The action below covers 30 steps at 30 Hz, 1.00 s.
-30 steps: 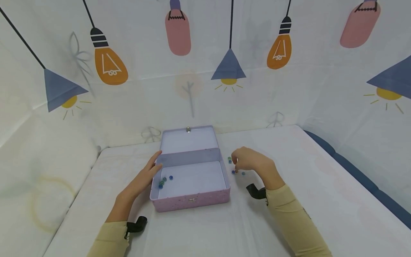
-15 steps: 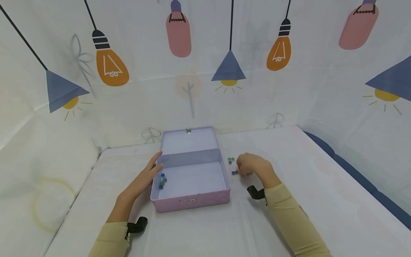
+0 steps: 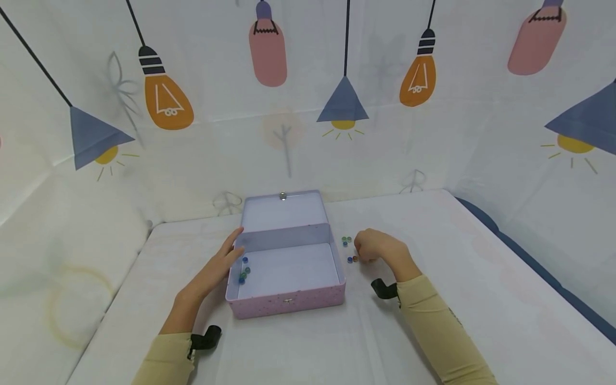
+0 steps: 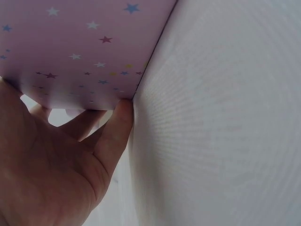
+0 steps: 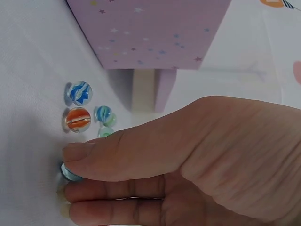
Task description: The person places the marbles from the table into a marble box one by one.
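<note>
The purple tin box (image 3: pixel 289 306), dotted with stars, stands with its lid (image 3: pixel 285 211) tipped back. Several glass marbles (image 3: pixel 247 270) lie inside along its left wall. My left hand (image 3: pixel 214 272) rests against the left side, fingers extended; the left wrist view shows a fingertip at the box's bottom edge. On the cloth to the right, my right hand (image 3: pixel 382 250) pinches a bluish marble (image 5: pixel 70 173) between thumb and fingers. Close by lie an orange marble (image 5: pixel 77 119), a blue-and-white marble (image 5: pixel 80 93) and a small group of green and blue marbles (image 5: pixel 103 114).
A white cloth (image 3: pixel 298 347) covers the table. Behind it hangs a white curtain (image 3: pixel 216 144) printed with lamps and bulbs. A dark blue padded edge (image 3: pixel 529 256) runs along the right side. Both wrists wear black camera mounts (image 3: pixel 385 289).
My right hand has shifted slightly right and down onto the bluish marble, uncovering a green one. Inside the box, a blue marble has rolled left toward the others. The left hand stays put.
</note>
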{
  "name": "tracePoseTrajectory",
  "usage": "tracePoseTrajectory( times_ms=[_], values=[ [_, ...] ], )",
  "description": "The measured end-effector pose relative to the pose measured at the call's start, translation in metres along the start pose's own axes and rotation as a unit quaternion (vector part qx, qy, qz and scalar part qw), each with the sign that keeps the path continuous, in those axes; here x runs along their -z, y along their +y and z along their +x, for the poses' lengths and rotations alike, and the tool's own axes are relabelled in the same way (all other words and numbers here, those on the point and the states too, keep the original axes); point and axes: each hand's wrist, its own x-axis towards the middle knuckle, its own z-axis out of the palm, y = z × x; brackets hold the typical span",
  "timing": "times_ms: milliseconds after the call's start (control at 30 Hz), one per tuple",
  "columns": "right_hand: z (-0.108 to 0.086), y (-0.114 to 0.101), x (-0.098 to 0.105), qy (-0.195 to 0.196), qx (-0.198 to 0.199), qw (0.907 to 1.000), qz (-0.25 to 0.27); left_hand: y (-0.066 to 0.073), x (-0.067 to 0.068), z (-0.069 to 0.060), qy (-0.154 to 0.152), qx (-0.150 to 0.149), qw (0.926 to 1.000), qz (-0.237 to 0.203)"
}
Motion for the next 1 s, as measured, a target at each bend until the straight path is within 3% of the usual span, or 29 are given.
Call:
tracePoseTrajectory(
  times_ms=[767, 1000],
  values=[
    [-0.011, -0.008, 0.018, 0.068, 0.08, 0.9943, -0.014, 0.0, -0.001, 0.0, 0.001, -0.002, 1.0, -0.003],
    [-0.011, -0.011, 0.02, 0.099, 0.077, 0.9921, -0.01, 0.0, -0.001, 0.001, 0.001, -0.002, 1.0, -0.004]
  ],
)
